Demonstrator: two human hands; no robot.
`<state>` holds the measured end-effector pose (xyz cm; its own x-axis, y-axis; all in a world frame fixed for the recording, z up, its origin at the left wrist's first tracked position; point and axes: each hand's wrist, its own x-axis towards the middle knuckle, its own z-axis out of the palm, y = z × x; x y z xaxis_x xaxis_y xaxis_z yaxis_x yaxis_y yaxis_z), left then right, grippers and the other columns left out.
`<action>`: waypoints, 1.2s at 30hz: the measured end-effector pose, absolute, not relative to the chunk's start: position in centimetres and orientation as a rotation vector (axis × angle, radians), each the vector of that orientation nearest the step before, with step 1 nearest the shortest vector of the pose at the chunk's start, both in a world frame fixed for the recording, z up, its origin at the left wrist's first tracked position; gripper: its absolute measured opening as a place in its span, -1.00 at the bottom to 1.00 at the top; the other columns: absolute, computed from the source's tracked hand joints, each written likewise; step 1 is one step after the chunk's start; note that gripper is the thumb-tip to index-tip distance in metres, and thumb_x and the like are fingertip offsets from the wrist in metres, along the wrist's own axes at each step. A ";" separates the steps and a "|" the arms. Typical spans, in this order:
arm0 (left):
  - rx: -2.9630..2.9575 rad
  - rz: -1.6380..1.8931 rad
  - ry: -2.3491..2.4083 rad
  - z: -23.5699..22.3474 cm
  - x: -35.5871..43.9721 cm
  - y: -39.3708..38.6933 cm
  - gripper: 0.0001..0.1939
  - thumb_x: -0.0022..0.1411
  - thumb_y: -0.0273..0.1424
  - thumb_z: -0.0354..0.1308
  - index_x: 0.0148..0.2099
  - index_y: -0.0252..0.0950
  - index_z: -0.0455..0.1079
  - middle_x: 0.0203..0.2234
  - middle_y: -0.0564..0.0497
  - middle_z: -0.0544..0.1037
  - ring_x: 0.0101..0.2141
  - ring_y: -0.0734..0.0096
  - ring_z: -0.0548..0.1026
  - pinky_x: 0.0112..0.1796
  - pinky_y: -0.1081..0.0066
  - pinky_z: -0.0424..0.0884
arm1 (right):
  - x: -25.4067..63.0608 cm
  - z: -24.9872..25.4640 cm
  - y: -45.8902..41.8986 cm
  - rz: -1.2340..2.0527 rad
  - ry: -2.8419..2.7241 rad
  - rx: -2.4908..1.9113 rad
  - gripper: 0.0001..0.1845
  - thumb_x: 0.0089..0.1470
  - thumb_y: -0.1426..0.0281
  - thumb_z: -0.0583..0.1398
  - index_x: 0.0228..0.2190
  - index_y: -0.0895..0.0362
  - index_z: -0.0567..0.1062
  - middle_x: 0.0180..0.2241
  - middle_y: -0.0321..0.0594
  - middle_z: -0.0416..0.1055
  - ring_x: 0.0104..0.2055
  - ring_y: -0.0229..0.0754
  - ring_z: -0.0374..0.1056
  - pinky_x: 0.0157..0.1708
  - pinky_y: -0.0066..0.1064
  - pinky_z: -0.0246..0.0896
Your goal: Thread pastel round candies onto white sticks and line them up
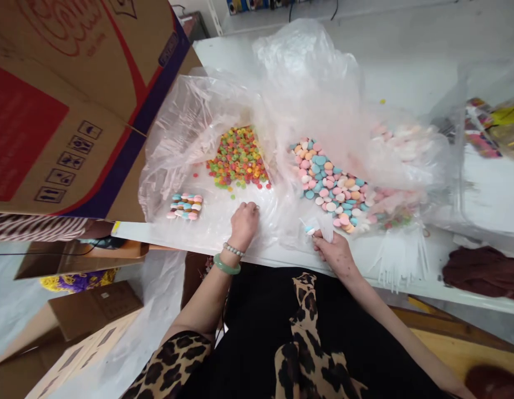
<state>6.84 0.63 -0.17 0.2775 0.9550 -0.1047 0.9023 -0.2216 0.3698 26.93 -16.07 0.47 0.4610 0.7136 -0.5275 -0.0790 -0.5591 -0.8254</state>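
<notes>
My left hand, wearing a bead bracelet and a green bangle, is closed in a pinch over the plastic sheet. Whatever its fingertips hold is too small to make out. It is just in front of a pile of ring-shaped gummy candies in red, green, orange and yellow. My right hand pinches a small blue and white candy at its fingertips, with a whitish translucent strip beside its fingers. Beyond it spreads a heap of pastel button candies. On the left lies a block of candies in rows.
Crumpled clear plastic bags surround the candy piles. A large cardboard carton stands at the left. White sticks overhang the table's front edge near a brown cloth. A clear bin is at the right.
</notes>
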 end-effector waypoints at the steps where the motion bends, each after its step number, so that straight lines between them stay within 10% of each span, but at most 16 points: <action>1: 2.227 0.145 1.635 -0.4 6.8 0.7 -0.80 0.24 -0.47 -0.01 -0.26 -0.27 0.46 -0.32 -0.12 0.47 -0.30 0.24 0.43 -0.27 0.33 0.24 | 26.9 0.5 -16.0 1.194 -0.525 -1.870 -0.82 -0.17 0.31 0.20 -0.45 0.14 0.45 -0.66 -0.38 0.33 -0.70 -0.33 0.13 -0.71 -0.49 0.05; 20: 2.195 0.610 1.512 -2.1 11.5 7.2 -0.83 0.21 -0.47 0.03 -0.26 -0.28 0.45 -0.33 -0.10 0.49 -0.25 0.26 0.40 -0.19 0.34 0.25 | 27.4 -0.1 -16.1 1.192 -0.412 -1.815 -0.75 -0.21 0.26 0.23 -0.43 0.14 0.43 -0.69 -0.40 0.31 -0.73 -0.35 0.09 -0.74 -0.49 -0.02; 36: 2.332 0.236 1.357 -1.2 10.0 4.1 -0.81 0.19 -0.48 -0.02 -0.45 -0.27 0.34 -0.42 -0.04 0.41 -0.35 0.35 0.37 -0.26 0.37 0.23 | 27.2 0.3 -16.4 1.251 -0.514 -1.808 -0.80 -0.18 0.29 0.20 -0.44 0.13 0.42 -0.66 -0.40 0.31 -0.72 -0.34 0.11 -0.74 -0.50 0.00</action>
<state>10.00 4.09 -1.20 0.5067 0.8595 -0.0675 0.7863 -0.4287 0.4450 27.18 -16.41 0.33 0.4139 0.7260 -0.5492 -0.1306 -0.5496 -0.8251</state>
